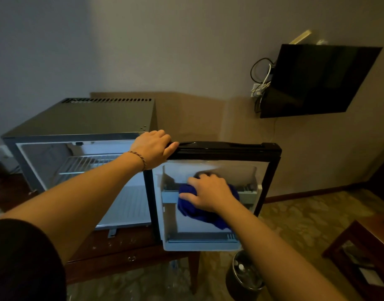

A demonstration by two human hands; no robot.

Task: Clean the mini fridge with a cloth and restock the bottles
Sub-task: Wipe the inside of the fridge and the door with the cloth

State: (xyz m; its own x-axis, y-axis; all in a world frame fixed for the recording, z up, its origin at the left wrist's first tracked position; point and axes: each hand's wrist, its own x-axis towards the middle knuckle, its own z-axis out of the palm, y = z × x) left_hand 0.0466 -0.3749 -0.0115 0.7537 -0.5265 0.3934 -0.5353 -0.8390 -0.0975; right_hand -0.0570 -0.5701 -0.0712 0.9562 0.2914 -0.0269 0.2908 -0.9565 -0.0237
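Observation:
A grey mini fridge stands on a dark wooden table, its inside bare except for a wire shelf. The black-framed fridge door is swung wide to the right, white inner side facing me. My left hand grips the door's top edge near the hinge. My right hand presses a blue cloth against the upper door shelf. No bottles can be made out inside the fridge or on the door.
The wooden table has a drawer with a ring pull. A dark waste bin stands on the patterned carpet under the door. A wall-mounted TV with loose cables hangs at the right. A wooden side table is at the lower right.

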